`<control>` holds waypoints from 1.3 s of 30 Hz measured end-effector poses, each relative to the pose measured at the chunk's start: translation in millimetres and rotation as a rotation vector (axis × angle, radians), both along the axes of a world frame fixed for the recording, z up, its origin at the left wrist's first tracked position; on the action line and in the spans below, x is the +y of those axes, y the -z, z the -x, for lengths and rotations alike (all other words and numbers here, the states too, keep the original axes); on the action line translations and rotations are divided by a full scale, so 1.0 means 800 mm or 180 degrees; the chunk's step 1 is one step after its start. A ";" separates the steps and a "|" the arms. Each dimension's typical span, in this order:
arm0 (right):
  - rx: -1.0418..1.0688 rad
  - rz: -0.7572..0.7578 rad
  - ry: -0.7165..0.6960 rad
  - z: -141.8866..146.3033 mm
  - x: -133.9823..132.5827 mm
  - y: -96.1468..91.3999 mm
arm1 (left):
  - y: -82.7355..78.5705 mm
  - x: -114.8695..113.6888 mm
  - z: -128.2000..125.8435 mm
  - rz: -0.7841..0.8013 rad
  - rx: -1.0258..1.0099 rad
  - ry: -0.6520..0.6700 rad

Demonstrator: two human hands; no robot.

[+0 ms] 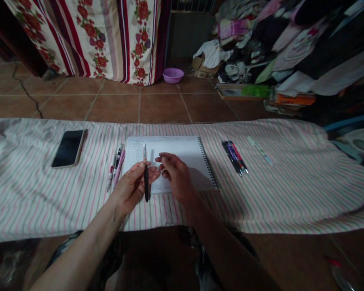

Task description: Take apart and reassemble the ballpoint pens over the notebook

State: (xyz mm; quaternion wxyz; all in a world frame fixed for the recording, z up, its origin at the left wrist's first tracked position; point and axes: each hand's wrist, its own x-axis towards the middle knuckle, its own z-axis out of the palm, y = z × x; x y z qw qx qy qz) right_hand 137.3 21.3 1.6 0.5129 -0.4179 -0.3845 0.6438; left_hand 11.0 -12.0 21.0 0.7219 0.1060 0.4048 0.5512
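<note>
Pen (146, 184), black in its nearer part and pale in its farther part, is held in the left hand (132, 184) over the left half of the spiral notebook (182, 147), which lies on the counter (291, 173) under a striped cloth. Its long axis goes from the near edge of the counter toward the far edge, with the pale end pointing to the far one; how much it is tilted upward cannot be told exactly. The left grip is grasping the pen around its middle, between the thumb and the fingers, so the black end remains free on the near side. The right hand (177, 173) is just beside, to the right of the pen, with its fingers bent and directed to the left, but it does not touch the pen. Whether the right grip pinches something small, one cannot tell. The relation which seems to matter most is therefore this short sideways gap: from the right fingertips, the pen lies to the left, crosswise to their direction. Farther away, near the left edge of the notebook, lie three pens (119, 167), and beyond its spiral edge, toward the counter's right end, lies another group of pens (232, 155).
</note>
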 end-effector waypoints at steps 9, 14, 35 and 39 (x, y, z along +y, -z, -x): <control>-0.1449 -0.0629 -0.0398 0.005 -0.012 0.005 | -0.006 0.012 -0.002 0.0183 -0.0480 -0.1044; -0.2203 -0.1085 -0.0613 0.006 -0.019 0.006 | -0.006 0.015 -0.006 0.0180 -0.0552 -0.0979; -0.1542 -0.0761 -0.0515 -0.026 -0.002 0.013 | -0.010 0.012 0.029 -0.0608 0.0786 -0.0498; -0.1547 -0.0750 -0.0577 -0.034 -0.001 0.013 | -0.005 0.014 0.036 -0.0510 0.0919 -0.0527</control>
